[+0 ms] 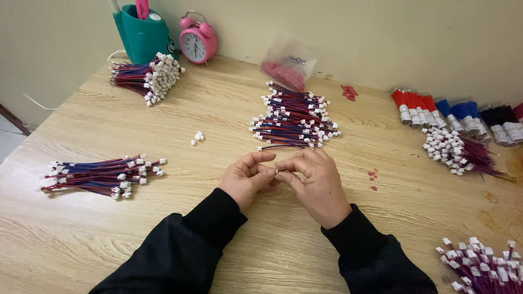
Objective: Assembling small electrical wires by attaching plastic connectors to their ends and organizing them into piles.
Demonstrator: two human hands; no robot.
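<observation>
My left hand [246, 177] and my right hand [317, 182] meet over the middle of the wooden table [81, 239], fingertips pinched together on a small white connector [277, 172]. Whether a wire hangs from it is hidden by my fingers. Just beyond my hands lies a loose pile of red-and-blue wires with white connectors [294, 122]. Both arms wear black sleeves.
More wire bundles lie at the left [103, 175], far left back [147, 76], right [457, 149] and near right corner [482, 267]. Red, blue and black wire bundles [452, 114] line the back right. A teal holder [143, 32], pink alarm clock [198, 39], a bag of red parts [286, 66], loose white connectors [198, 138].
</observation>
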